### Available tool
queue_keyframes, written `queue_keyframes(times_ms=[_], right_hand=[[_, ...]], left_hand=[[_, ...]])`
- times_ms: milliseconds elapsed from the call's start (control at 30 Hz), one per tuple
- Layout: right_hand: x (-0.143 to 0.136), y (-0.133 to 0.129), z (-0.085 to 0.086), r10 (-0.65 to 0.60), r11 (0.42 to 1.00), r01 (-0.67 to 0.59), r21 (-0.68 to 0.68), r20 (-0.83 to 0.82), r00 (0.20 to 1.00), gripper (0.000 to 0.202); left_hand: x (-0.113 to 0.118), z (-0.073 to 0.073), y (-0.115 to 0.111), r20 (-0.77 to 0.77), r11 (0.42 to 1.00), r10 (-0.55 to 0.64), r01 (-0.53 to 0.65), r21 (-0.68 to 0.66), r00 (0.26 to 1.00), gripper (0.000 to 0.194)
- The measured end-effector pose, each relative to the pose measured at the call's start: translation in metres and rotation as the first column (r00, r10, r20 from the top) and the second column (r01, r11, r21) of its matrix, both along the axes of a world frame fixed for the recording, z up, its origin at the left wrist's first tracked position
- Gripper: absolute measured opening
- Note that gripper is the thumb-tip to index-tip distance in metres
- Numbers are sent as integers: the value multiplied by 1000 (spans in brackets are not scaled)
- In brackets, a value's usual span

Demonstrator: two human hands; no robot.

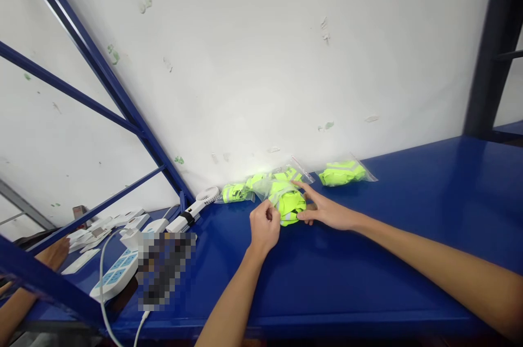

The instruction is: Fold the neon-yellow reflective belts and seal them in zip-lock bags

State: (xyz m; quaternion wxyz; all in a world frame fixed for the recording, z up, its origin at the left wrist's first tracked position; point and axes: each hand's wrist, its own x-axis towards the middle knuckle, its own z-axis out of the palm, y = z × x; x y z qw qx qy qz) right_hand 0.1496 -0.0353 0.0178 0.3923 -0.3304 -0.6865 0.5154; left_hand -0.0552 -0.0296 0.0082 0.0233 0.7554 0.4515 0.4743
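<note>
A bundled fluorescent yellow reflective vest (pixel 291 204) with grey-white stripes sits between my hands above the blue shelf, with a clear plastic bag (pixel 263 186) around its upper left side. My left hand (pixel 265 226) is closed at the bundle's left edge, fingers curled in; exactly what its fingertips pinch is hidden. From the right, my right hand (pixel 324 211) wraps the bundle, thumb on the near side and fingers behind. Just past it lie more bagged yellow vests (pixel 236 193) against the wall. Another bagged vest (pixel 342 172) rests apart to the right.
At left on the blue shelf (pixel 388 260) are a white handheld fan (pixel 207 194), a white power strip (pixel 118 273) with cables, and a pixelated item (pixel 166 268). Blue frame bars (pixel 134 123) rise there. Another person's hand (pixel 55 253) shows beyond them.
</note>
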Motion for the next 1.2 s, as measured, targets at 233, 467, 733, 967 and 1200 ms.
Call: queue_keyframes(times_ms=[233, 467, 733, 967, 1200], right_hand=[[-7, 9, -2, -202, 972, 208, 108, -69, 977, 48], [-11, 9, -6, -587, 730, 515, 449, 25, 809, 13], [-12, -13, 10, -158, 970, 158, 186, -19, 987, 25], [-17, -1, -3, -216, 973, 214, 85, 13, 976, 30], [-9, 9, -8, -686, 702, 533, 473, 246, 685, 11]], left_hand=[[-1, 2, -3, 30, 995, -104, 104, 2, 994, 25], [23, 0, -16, -193, 971, -203, 223, 88, 960, 20], [7, 3, -5, 10, 988, 54, -55, 142, 998, 23], [11, -1, -8, -147, 973, 39, -4, 229, 988, 22], [26, -7, -16, -540, 887, -6, 254, 386, 842, 20]])
